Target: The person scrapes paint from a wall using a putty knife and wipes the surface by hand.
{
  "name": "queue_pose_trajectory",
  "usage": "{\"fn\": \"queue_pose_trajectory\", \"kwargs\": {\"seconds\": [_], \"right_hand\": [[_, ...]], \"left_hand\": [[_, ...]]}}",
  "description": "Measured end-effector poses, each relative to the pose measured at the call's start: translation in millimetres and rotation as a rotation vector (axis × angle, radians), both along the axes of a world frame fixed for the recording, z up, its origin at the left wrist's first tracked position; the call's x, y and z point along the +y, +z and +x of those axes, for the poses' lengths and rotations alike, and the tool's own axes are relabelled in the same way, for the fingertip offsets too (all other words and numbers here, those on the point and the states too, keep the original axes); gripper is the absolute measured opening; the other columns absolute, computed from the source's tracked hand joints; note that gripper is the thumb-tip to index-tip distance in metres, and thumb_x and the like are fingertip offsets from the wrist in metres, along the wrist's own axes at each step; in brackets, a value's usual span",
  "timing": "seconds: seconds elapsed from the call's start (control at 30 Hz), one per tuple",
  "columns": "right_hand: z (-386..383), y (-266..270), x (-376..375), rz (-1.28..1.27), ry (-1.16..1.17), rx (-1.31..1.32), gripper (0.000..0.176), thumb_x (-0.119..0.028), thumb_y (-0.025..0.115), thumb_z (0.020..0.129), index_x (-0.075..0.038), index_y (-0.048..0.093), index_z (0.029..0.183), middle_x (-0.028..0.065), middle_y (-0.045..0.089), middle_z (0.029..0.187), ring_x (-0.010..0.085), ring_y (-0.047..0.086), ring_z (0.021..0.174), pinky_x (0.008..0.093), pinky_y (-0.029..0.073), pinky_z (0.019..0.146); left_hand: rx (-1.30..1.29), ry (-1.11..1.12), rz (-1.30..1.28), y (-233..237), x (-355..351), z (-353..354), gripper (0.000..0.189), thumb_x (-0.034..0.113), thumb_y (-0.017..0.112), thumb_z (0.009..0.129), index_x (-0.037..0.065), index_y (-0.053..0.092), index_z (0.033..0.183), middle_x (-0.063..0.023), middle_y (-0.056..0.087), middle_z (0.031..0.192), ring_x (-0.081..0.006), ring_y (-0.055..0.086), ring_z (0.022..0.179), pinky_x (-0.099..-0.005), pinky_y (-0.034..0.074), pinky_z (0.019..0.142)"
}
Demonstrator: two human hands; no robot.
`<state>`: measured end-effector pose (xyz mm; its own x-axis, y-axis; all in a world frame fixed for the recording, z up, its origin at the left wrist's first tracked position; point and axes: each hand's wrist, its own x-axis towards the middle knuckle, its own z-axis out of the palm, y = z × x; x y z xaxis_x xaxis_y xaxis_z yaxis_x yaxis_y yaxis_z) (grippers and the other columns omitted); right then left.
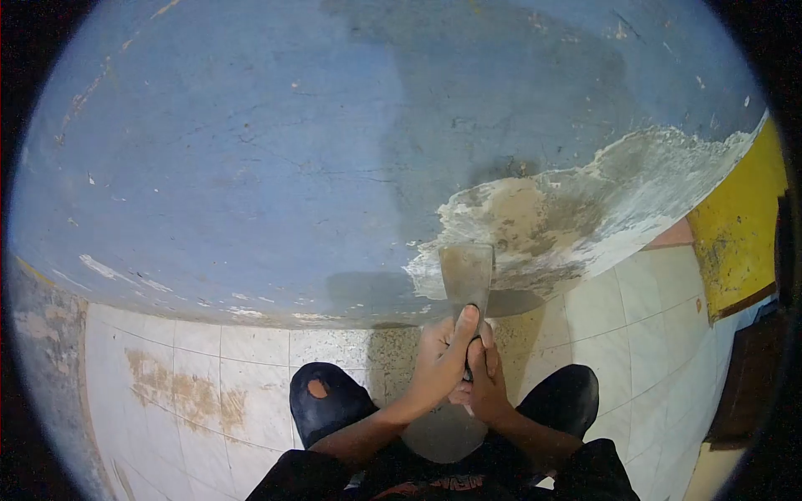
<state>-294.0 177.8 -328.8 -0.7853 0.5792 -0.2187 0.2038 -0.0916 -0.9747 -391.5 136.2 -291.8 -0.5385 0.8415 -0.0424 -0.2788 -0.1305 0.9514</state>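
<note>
A wide-bladed scraper [468, 269] points up and away from me, its flat metal blade overlapping the lower edge of a bare plaster patch [543, 209] on the blue wall [251, 167]. My left hand [444, 351] is closed round the scraper, thumb laid along the base of the blade. Lower on the handle, my right hand [489, 380] is wrapped close against the left one. Most of the handle is hidden by my fingers. Ragged, flaking white paint borders the exposed plaster.
My bent knees in dark trousers [330, 405] flank my forearms. White floor tiles [196, 338] meet the wall's foot, with brownish dust [184, 388] spread on the left. A yellow painted surface [739, 230] stands at right, near a dark brown object [748, 384].
</note>
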Motion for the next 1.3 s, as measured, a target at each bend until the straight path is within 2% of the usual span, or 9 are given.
{"fn": "queue_pose_trajectory", "kwargs": {"seconds": [0.2, 0.4, 0.5, 0.6, 0.7, 0.9, 1.1, 1.2, 1.3], "right_hand": [[-32.5, 61.4, -0.4, -0.283, 0.005, 0.011, 0.054, -0.038, 0.027, 0.094, -0.001, 0.021, 0.132, 0.0107, 0.048, 0.095, 0.0169, 0.047, 0.08, 0.0282, 0.04, 0.074], [-24.6, 31.1, -9.2, 0.128, 0.0, 0.103, 0.053, -0.036, 0.024, 0.095, 0.0, 0.017, 0.133, 0.0122, 0.047, 0.098, 0.0192, 0.047, 0.078, 0.0299, 0.041, 0.071], [-13.5, -1.6, -12.1, -0.247, -0.198, 0.234, 0.054, -0.042, 0.034, 0.091, -0.002, 0.031, 0.127, 0.0065, 0.05, 0.078, 0.0081, 0.048, 0.059, 0.0216, 0.037, 0.044], [-11.1, 10.8, -7.8, 0.32, -0.046, -0.053, 0.054, -0.042, 0.035, 0.091, -0.001, 0.033, 0.125, 0.0081, 0.051, 0.081, 0.011, 0.051, 0.061, 0.0228, 0.041, 0.047], [-29.1, 46.7, -4.4, 0.072, 0.003, -0.002, 0.053, -0.033, 0.033, 0.095, -0.004, 0.014, 0.135, 0.0126, 0.044, 0.104, 0.014, 0.05, 0.073, 0.0291, 0.045, 0.056], [-30.8, 16.9, -8.1, -0.257, 0.008, 0.135, 0.045, -0.031, 0.029, 0.095, -0.004, 0.022, 0.131, 0.0086, 0.047, 0.088, 0.0099, 0.049, 0.069, 0.0237, 0.042, 0.053], [-22.7, -38.6, -10.4, 0.872, -0.162, 0.207, 0.037, -0.033, 0.026, 0.095, -0.005, 0.029, 0.12, 0.0021, 0.043, 0.071, 0.0068, 0.039, 0.05, 0.0217, 0.034, 0.04], [-23.8, -4.0, -19.2, -0.014, -0.085, 0.119, 0.037, -0.033, 0.025, 0.095, -0.004, 0.033, 0.116, 0.0011, 0.043, 0.071, 0.0051, 0.039, 0.052, 0.0199, 0.033, 0.042], [-35.2, 20.5, -16.4, 0.024, -0.122, 0.202, 0.036, -0.033, 0.026, 0.095, -0.003, 0.035, 0.114, 0.0013, 0.042, 0.069, 0.0047, 0.039, 0.053, 0.0187, 0.032, 0.042]], "left_hand": [[0.084, 0.065, 0.074, -6.9, 7.4, -29.3, 0.048, 0.035, 0.045, 0.091, 0.002, 0.048, 0.056, 0.0014, 0.047, 0.047, -0.0039, 0.039, 0.043, -0.0225, 0.028, 0.038], [0.003, 0.048, 0.021, -5.8, -2.2, -12.4, 0.047, 0.037, 0.044, 0.091, 0.002, 0.053, 0.06, 0.0016, 0.047, 0.049, -0.0034, 0.039, 0.044, -0.0216, 0.027, 0.038], [0.105, 0.072, -0.069, -16.2, -1.6, -4.5, 0.047, 0.037, 0.044, 0.091, 0.002, 0.054, 0.062, 0.0018, 0.048, 0.05, -0.0029, 0.039, 0.045, -0.0215, 0.028, 0.038], [0.146, 0.128, -0.035, -8.3, -0.2, -8.2, 0.047, 0.037, 0.044, 0.091, 0.002, 0.054, 0.061, 0.0022, 0.048, 0.051, -0.0021, 0.039, 0.045, -0.0214, 0.028, 0.038], [0.022, 0.079, 0.013, 8.0, 2.2, -24.7, 0.047, 0.038, 0.044, 0.091, 0.002, 0.053, 0.061, 0.0026, 0.047, 0.051, -0.0015, 0.039, 0.046, -0.0202, 0.027, 0.038], [0.013, -0.022, 0.011, 5.6, -6.0, -26.5, 0.048, 0.037, 0.038, 0.093, 0.001, 0.05, 0.064, -0.0057, 0.051, 0.051, -0.0121, 0.05, 0.05, -0.0232, 0.038, 0.046], [-0.015, -0.058, -0.019, -11.8, -12.4, -12.7, 0.048, 0.039, 0.038, 0.093, 0.002, 0.052, 0.065, -0.0032, 0.052, 0.054, -0.0086, 0.049, 0.05, -0.022, 0.037, 0.047], [-0.051, -0.044, -0.019, -3.0, -12.0, -17.4, 0.047, 0.039, 0.04, 0.092, 0.002, 0.052, 0.064, -0.0045, 0.052, 0.054, -0.0104, 0.049, 0.048, -0.0232, 0.038, 0.045], [-0.039, -0.015, 0.006, -3.1, -11.1, -25.0, 0.047, 0.039, 0.042, 0.091, 0.002, 0.05, 0.064, -0.0069, 0.051, 0.052, -0.0135, 0.049, 0.044, -0.0247, 0.038, 0.042]]}}
